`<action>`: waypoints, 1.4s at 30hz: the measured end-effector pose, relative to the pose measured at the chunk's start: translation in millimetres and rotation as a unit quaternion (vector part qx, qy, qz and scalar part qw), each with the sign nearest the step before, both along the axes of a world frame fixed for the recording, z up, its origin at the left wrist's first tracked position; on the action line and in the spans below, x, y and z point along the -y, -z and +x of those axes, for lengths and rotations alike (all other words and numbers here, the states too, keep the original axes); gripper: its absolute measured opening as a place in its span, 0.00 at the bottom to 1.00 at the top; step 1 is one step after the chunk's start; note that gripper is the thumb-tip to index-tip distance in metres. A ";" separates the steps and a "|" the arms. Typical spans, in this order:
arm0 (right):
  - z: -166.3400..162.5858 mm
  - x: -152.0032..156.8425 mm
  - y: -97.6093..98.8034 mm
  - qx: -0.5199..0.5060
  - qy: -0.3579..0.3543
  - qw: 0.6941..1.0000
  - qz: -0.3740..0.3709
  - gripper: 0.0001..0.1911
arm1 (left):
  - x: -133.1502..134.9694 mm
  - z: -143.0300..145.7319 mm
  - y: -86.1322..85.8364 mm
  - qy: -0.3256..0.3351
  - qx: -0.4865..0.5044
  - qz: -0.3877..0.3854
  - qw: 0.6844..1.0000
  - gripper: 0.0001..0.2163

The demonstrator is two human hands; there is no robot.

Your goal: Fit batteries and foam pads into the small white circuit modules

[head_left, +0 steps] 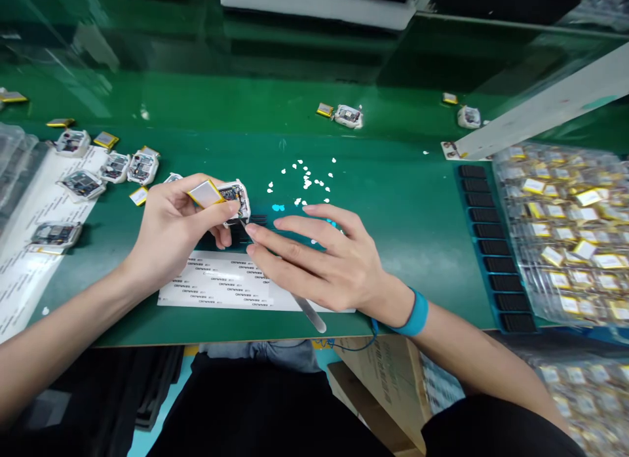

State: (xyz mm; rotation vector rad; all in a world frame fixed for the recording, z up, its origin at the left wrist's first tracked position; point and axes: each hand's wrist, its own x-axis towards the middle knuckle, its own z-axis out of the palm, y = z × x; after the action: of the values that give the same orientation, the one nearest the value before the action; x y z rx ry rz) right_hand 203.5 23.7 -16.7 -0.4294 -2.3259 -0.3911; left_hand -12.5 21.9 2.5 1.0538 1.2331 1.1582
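Between the thumb and fingers of my left hand [179,227] is a white-cased circuit board unit [236,198], tilted so its inside faces up. A silver battery with yellow edges [206,193] lies at its left, against the same hand. My right hand [319,254] pinches metal tweezers [310,314] between thumb and index finger. Their tip meets the lower edge of the unit beside my left thumb; the exact contact is hidden. Beneath both hands lies a white printed sheet [216,283]. Small white stickers [307,180] and a few blue pieces [278,208] are scattered past my right fingers.
Several open units [82,183] with batteries sit at the left by a white strip [29,283]. Another unit [348,116] stands at the back. A black-slotted blue tray [496,247] and clear trays of batteries [565,227] fill the right. A slanted white post [540,106] rises there.
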 end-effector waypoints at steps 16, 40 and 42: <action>4.3 -1.7 -1.5 0.011 -0.022 0.999 -0.029 0.13 | 4.0 -0.5 4.0 0.035 -0.020 0.003 0.999 0.05; 6.7 -3.1 -4.0 -0.007 -0.003 0.997 -0.081 0.11 | 7.2 1.5 -0.1 0.038 -0.047 0.004 0.998 0.06; 6.2 -2.6 -4.4 -0.007 -0.004 0.996 -0.087 0.10 | 8.3 2.6 -2.0 0.036 -0.060 0.007 0.998 0.06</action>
State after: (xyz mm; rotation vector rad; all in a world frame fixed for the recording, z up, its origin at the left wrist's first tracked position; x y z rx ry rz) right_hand 209.7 26.3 -12.3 -0.5046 -2.3565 -0.1821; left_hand -9.9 13.6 4.6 1.1837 1.2712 1.0621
